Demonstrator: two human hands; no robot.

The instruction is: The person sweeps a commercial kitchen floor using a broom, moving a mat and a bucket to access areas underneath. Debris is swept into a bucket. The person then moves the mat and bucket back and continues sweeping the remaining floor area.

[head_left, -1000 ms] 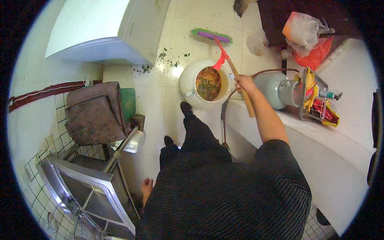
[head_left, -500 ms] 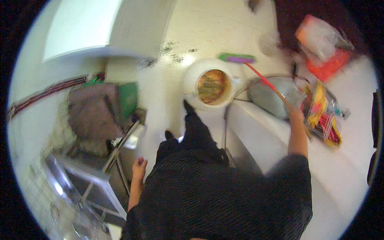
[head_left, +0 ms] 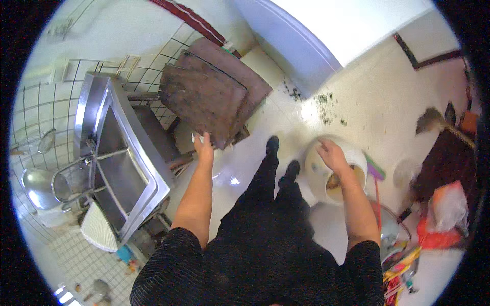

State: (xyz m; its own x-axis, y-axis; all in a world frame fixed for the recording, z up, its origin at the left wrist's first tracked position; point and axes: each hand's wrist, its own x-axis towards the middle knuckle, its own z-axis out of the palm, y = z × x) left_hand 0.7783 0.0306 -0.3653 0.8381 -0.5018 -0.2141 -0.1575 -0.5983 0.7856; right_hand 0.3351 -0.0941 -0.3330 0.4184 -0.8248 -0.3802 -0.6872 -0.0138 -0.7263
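My left hand [head_left: 204, 148] is raised at the lower edge of two brown flat sheets [head_left: 204, 97], which overlap beside the sink. Its fingers are closed round a small white thing [head_left: 196, 137] that is too small to name. My right hand [head_left: 334, 157] is over a round white bin [head_left: 316, 166], fingers curled, with nothing seen in them. The bin's open mouth shows some brown contents, partly hidden by my right forearm. Beyond the bin leans a broom [head_left: 375, 169] with a green and purple head and a red handle, touched by neither hand.
On the left is a steel sink [head_left: 138, 168] on a frame, with a white ribbed fan-shaped thing [head_left: 97, 229] at its near corner. A white cabinet-like block [head_left: 306, 41] stands ahead. At right lie a red and white plastic bag [head_left: 444, 224], a dark mat [head_left: 439, 163] and a brush [head_left: 431, 121].
My right hand has let go of the broom and moved left, over the bin. My left hand has risen toward the brown sheets. The view has turned left.
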